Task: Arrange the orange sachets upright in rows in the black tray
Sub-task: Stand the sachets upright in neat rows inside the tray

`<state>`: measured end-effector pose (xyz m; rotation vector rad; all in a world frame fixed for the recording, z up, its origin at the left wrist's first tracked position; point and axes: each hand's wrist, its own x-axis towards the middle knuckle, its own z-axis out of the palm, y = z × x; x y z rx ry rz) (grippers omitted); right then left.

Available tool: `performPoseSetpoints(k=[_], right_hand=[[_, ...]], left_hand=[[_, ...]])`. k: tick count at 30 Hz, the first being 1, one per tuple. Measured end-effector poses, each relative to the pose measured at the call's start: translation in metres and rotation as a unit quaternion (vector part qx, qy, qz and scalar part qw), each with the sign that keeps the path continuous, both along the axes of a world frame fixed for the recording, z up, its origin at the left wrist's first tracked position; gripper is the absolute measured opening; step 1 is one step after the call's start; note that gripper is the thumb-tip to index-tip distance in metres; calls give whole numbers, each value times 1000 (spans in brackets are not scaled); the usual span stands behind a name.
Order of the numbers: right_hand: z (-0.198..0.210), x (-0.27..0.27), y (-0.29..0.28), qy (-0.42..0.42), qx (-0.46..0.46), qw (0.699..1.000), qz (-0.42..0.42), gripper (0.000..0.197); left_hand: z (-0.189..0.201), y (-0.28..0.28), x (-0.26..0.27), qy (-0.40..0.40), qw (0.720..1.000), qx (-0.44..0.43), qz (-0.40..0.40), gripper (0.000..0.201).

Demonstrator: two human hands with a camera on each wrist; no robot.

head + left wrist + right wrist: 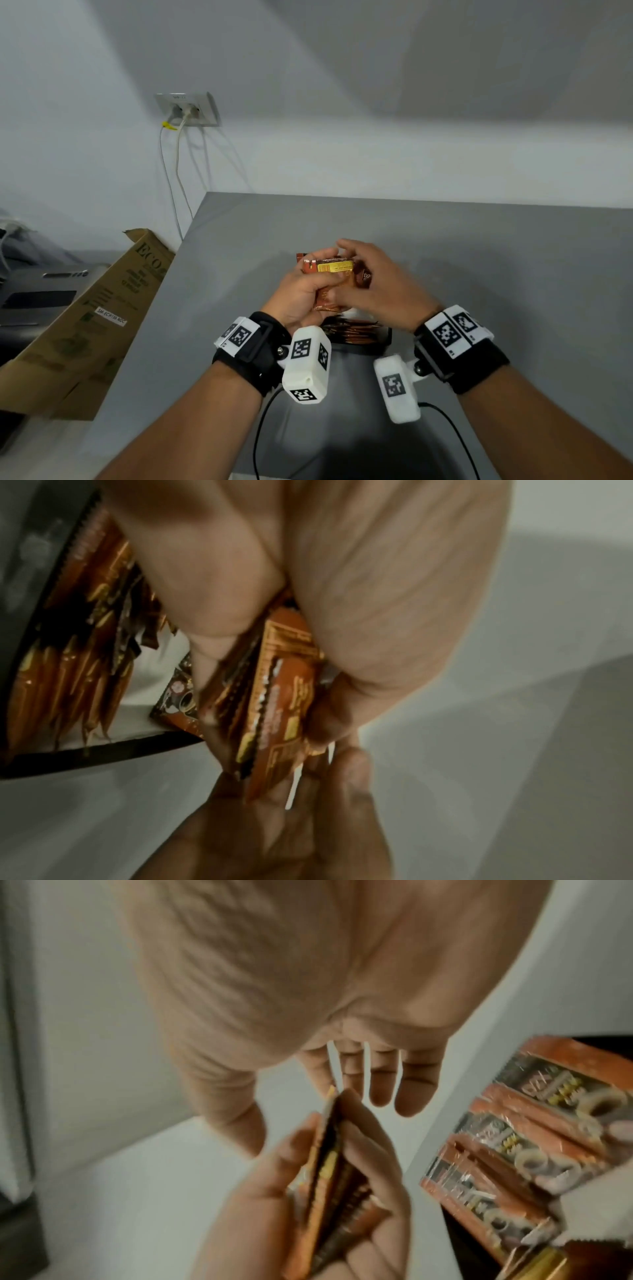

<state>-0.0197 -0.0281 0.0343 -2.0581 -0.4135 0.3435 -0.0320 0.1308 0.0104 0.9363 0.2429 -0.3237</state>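
My left hand [305,291] grips a small stack of orange sachets [330,270] above the grey table; in the left wrist view the stack [284,696] sits between thumb and curled fingers. My right hand [376,274] hovers beside it with straight fingers [380,1074], its index finger at the stack's top edge [329,1161]. Below both hands lies the black tray [385,337]. Several orange sachets [352,332] stand in it in rows, which shows more plainly in the right wrist view [514,1137]. The hands hide most of the tray.
A brown cardboard box [102,308] leans against the table's left edge, with a dark machine [41,294] behind it. A wall socket [186,109] with hanging cables is at the back left. Grey tabletop [496,260] stretches right of the hands.
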Motion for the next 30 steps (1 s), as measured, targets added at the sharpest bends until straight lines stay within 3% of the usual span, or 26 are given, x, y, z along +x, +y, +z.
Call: performPoseSetpoints(k=[2,3,8,12,16,19,22,25,27,30], right_hand=[[-1,-1,-4,37,84,995,-31,44],[-3,-2,-4,39,104,993,-40,36],[-4,-2,-3,-29,138,980,-137,17],[-4,-3,-7,-87,150,974,-148,23],[-12,-15,-8,-186,77,976,-85,31],[-25,-23,-7,-209,54,974,-71,36],[-27,-27,-6,-171,68,981,-63,26],[-26,-24,-4,-52,151,982,-104,13],[-22,-21,-1,6,185,972,-147,27],[-19,-18,2,54,164,971,-165,55]], left_hand=[[-3,0,-1,-8,1000,8,10,51],[-4,-1,-1,-5,1000,14,21,49],[-3,-1,-4,36,999,-12,8,43],[-6,4,-2,73,996,-39,30,31],[-6,3,-3,83,995,-23,54,26],[-2,2,-5,71,997,-7,42,22],[-1,2,-6,24,997,34,64,41],[1,2,-7,-14,994,74,80,48],[4,0,-7,-15,994,71,80,43],[4,-1,-5,6,995,48,89,33]])
